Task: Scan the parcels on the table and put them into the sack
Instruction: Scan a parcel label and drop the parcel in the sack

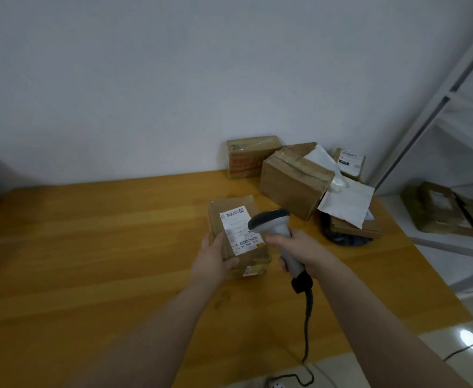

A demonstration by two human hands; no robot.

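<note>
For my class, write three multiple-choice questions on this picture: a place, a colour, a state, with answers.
1. Where on the table do the other parcels lie? A near left corner; B far right corner; C middle.
2. The scanner has a cable that is: A black; B red; C white.
3. The left hand: A lies flat; B grips the scanner; C holds the labelled parcel.
Answers: B, they are heaped at the far right; A, a black cord hangs from the handle; C, it clasps the parcel while the right hand grips the scanner.
</note>
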